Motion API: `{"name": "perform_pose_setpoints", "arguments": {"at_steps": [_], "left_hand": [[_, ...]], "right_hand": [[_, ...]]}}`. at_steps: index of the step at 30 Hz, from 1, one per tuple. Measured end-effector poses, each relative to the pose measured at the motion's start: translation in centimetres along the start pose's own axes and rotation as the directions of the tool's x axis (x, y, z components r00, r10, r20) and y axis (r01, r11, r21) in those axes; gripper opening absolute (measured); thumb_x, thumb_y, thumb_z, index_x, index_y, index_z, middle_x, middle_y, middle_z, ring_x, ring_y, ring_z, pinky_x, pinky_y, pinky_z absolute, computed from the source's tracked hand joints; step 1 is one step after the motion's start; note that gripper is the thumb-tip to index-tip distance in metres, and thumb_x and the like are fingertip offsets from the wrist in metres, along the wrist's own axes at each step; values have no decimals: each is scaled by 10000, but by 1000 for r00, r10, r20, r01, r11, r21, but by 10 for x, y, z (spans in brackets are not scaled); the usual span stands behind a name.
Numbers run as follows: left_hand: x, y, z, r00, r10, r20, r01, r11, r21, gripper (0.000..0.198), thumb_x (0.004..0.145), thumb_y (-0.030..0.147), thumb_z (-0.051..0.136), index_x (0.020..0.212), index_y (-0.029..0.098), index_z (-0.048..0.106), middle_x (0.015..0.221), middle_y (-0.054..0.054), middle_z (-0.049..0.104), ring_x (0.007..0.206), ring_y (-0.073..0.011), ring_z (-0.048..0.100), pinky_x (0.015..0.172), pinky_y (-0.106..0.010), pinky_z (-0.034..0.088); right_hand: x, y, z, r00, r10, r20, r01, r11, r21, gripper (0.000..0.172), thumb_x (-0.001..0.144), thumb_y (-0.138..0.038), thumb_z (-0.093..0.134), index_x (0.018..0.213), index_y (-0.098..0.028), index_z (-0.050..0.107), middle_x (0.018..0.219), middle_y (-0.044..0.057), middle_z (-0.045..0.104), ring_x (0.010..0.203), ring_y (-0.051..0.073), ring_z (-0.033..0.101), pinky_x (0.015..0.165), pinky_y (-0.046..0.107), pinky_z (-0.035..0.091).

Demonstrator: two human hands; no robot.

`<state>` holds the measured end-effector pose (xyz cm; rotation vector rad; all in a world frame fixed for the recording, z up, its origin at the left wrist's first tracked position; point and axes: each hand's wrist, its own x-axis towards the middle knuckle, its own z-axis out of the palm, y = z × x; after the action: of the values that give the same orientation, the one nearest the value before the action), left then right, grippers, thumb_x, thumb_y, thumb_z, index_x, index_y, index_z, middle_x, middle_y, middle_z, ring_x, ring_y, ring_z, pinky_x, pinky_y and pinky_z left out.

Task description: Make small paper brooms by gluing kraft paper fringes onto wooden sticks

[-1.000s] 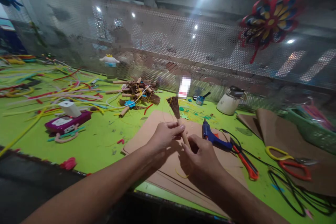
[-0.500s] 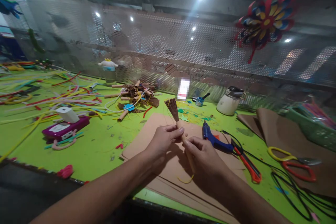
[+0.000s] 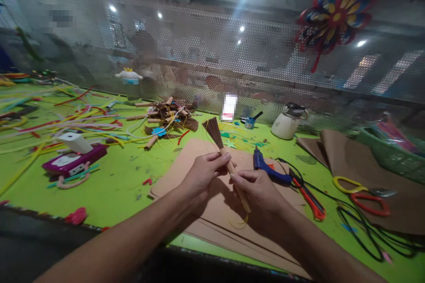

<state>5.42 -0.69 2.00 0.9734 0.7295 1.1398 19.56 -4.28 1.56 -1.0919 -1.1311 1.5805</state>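
A small broom [image 3: 214, 133] with dark brown bristles and a tan paper-like handle is held tilted, bristles up and away from me. My left hand [image 3: 212, 169] pinches the handle just below the bristles. Lower down, my right hand [image 3: 254, 185] grips the same handle between thumb and fingers. A thin yellow thread [image 3: 239, 222] dangles near the handle's lower end. Beneath both hands lie brown paper sheets [image 3: 189, 159]. Right of my right hand rests a blue glue gun [image 3: 270, 172], beside a red utility knife [image 3: 310, 201].
Scissors [image 3: 360, 194] and a black cord [image 3: 360, 234] lie at right, near folded brown paper [image 3: 345, 159] and a green basket [image 3: 392, 152]. Behind stand a white jug [image 3: 285, 124] and a pile of small brooms [image 3: 169, 117]. A purple power strip [image 3: 75, 161] sits at left.
The broom's lower handle end shows more plainly now below my right hand. Both hands still hold it. The whole view has shifted slightly.
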Motion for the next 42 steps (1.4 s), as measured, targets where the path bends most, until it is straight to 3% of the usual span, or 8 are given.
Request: {"name": "perform_pose_setpoints", "arguments": {"at_steps": [5,13,19,25,30,35,42], "left_hand": [[-1,1,4,999,-18,-31,17,1000,-24,229,683,326,726,722,109,662,703,-48,652,655,-126,581,701,-263,454],[5,1,-1,998,-17,-68,9,994,-113,155,750,246,666,728,122,575,667,-47,623,614,-125,591,630,-241,473],[7,-3,-2,998,12,-58,-19,992,-125,171,769,263,644,733,133,539,641,-27,602,579,-116,581,585,-224,451],[5,1,-1,999,35,-40,-40,989,-141,182,743,274,669,759,127,563,683,-28,612,628,-134,602,632,-255,467],[5,8,-3,995,97,-24,-100,984,-148,202,754,312,670,785,127,594,732,-41,640,704,-145,620,726,-275,475],[3,13,-4,996,88,27,-81,976,-201,238,781,345,645,862,124,609,847,-96,675,799,-175,631,795,-299,470],[3,15,-6,998,65,13,-60,970,-234,235,790,338,634,894,128,619,926,-120,668,837,-184,630,826,-316,471]], "right_hand": [[4,-1,-9,994,-98,55,106,979,-175,367,658,-471,723,624,-115,642,539,11,562,486,91,475,472,237,377],[-4,-2,-9,974,26,226,-27,1000,1,315,706,-435,703,768,-141,610,629,31,615,543,139,561,564,307,457],[-5,-4,-10,981,-26,192,62,981,-182,309,730,-444,671,725,-139,622,629,36,621,565,136,556,571,287,445],[-2,-3,-7,994,-101,49,111,959,-261,329,676,-460,707,741,-145,636,576,2,593,501,109,515,492,243,405],[-7,-12,-6,993,-22,116,61,935,-348,324,677,-451,701,652,-149,585,518,-15,556,457,87,464,446,221,350],[-11,-12,-5,990,-51,132,96,928,-360,284,702,-408,691,642,-146,598,540,-21,533,481,82,452,452,214,349],[-10,-6,-4,994,-56,93,80,955,-286,292,675,-425,711,631,-158,601,531,-19,531,466,87,450,454,225,359]]}}
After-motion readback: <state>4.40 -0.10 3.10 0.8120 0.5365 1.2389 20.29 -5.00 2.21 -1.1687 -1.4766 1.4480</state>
